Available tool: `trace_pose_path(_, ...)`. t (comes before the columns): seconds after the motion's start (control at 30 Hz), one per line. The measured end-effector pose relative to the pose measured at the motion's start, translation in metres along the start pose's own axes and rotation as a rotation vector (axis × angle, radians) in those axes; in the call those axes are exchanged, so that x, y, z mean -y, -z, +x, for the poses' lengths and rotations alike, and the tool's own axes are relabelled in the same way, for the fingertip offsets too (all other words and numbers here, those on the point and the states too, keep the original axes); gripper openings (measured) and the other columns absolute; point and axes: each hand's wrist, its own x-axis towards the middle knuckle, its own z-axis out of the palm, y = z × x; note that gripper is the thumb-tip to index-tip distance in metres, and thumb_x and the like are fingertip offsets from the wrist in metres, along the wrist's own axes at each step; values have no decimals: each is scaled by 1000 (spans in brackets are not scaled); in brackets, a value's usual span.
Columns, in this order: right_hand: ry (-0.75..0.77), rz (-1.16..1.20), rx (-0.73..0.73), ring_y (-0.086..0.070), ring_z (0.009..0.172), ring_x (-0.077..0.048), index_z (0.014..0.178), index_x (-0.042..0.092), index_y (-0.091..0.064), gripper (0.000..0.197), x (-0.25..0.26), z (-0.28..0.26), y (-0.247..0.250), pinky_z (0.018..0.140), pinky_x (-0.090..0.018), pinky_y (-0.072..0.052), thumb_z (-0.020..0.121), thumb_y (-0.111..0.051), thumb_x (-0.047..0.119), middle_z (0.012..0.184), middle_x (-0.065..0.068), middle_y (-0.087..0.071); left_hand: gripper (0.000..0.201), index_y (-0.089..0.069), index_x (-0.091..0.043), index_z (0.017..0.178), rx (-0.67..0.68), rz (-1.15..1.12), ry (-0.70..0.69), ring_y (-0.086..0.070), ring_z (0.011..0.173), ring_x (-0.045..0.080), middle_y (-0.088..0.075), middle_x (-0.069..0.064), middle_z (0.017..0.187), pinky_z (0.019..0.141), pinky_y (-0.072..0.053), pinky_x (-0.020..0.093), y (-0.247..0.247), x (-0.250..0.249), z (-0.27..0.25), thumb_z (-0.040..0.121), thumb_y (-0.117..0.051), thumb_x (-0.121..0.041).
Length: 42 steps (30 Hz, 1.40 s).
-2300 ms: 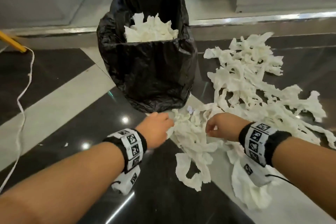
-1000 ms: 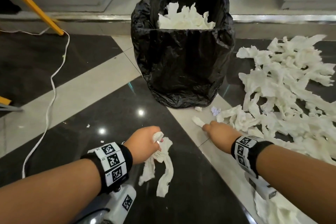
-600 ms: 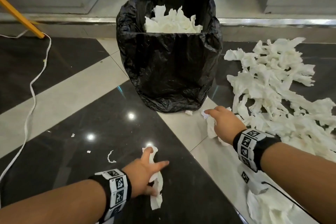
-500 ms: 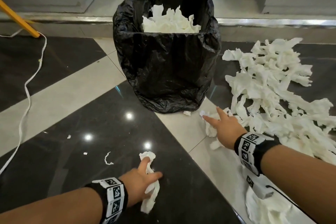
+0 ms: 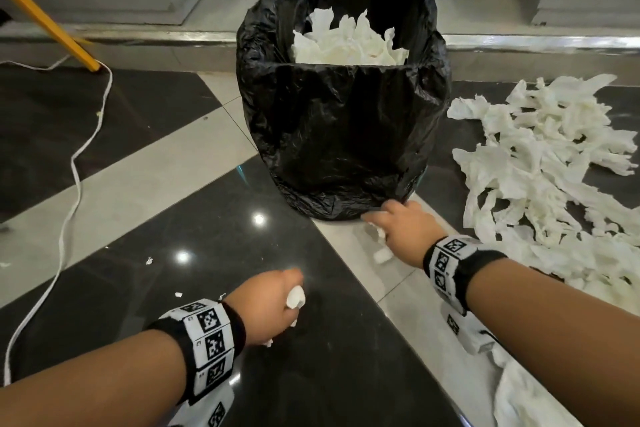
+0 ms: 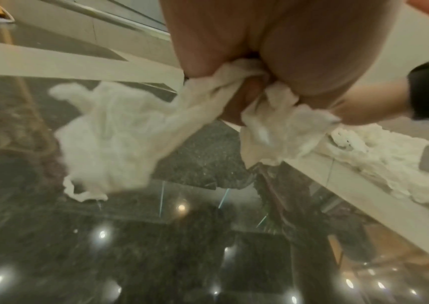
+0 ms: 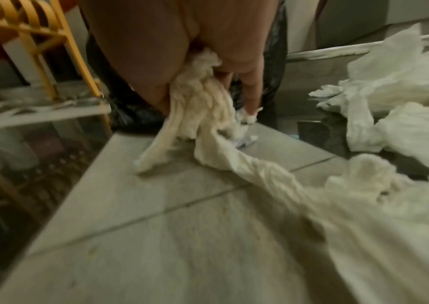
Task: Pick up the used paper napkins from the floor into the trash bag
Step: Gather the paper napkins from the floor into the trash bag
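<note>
Since earlier, the left hand (image 5: 268, 302) has bunched its napkin (image 6: 120, 131); the right hand (image 5: 403, 230) clutches a trailing wad (image 7: 208, 115) (blurred, probably snaggable).

— What do we see of the napkins (image 5: 540, 163)?
— White, crumpled, strewn on the floor right of the trash bag (image 5: 343, 135).
— And the bag?
— Black, upright, open-mouthed, more napkins heaped inside.
</note>
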Motion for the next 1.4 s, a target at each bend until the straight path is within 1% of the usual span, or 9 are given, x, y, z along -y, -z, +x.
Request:
trace_pose_path(0.1,-60,-130,162,-31,129,-38,138,42,-29,55,-3,0,-20,95,-49,-43,92,-42,13,154,0,-20,12,-46,-24,76,-59,-209,93,-56,63,9,-61,-2,75,51,-44,18,9,3,-6,86,-51,-19)
trace_pose_path(0.23,11,-132,71,-50,105,-34,121,16,-45,35,-10,-20,-35,87,-44,-47,89,-41,4,130,-10,-43,10,-53,-17,73,-147,-408,213,-65,59,18,-67,8,65,58,-54,31,30,7,-13,82,-50,-14)
trace_pose_path(0.43,-26,72,152,-57,99,-29,105,12,-54,21,-16,-49,-21,82,-34,-43,85,-49,14,112,-10,-52,9,-52,-16,79,-388,-777,126,-56,46,21,-64,11,66,43,-45,28,134,-24,-1,87,-54,-19)
trace_pose_path(0.63,-153,286,-24,-57,91,-24,98,16,-55,17,-10,-76,20,80,-32,-46,81,-54,16,99,-3,-51,47,-34,-26,112,-608,-958,-259,-56,104,30,-46,11,116,93,-49,52,283,-104,70,72,-58,-32)
trace_pose_path(0.83,-106,382,-313,-55,84,-20,92,18,-57,11,3,-100,101,70,-26,-42,82,-58,12,94,-1,-53,61,-28,-23,137,-682,-365,26,-55,85,19,-50,5,124,65,-40,27,276,-117,95,87,-54,-46)
trace_pose_path(1.1,217,435,-1221,-39,73,2,93,17,-48,9,59,-92,262,68,0,-29,85,-48,13,85,12,-44,36,-45,-24,120,-650,-345,71,-48,108,18,-40,0,120,93,-47,39,162,-10,22,88,-60,-32)
trace_pose_path(1.2,297,328,-1483,-47,87,-14,95,-3,-57,23,80,-50,294,80,0,-23,86,-44,13,92,-12,-56,27,-47,-29,112,-543,-393,211,-48,103,15,-40,2,120,85,-51,40,129,20,-9,88,-60,-32)
trace_pose_path(1.27,262,344,-1400,-50,103,-23,107,1,-56,28,85,-8,300,91,-7,-30,87,-45,17,111,-18,-54,22,-48,-31,107,-542,-412,245,-48,101,15,-40,1,116,80,-50,37,125,33,-20,88,-60,-31)
trace_pose_path(1.4,-40,102,-592,-38,131,-30,136,17,-41,51,64,47,277,110,-41,-35,90,-56,33,148,-9,-31,19,-48,-31,103,-520,-359,234,-53,87,17,-46,0,111,73,-46,31,121,39,-25,88,-60,-29)
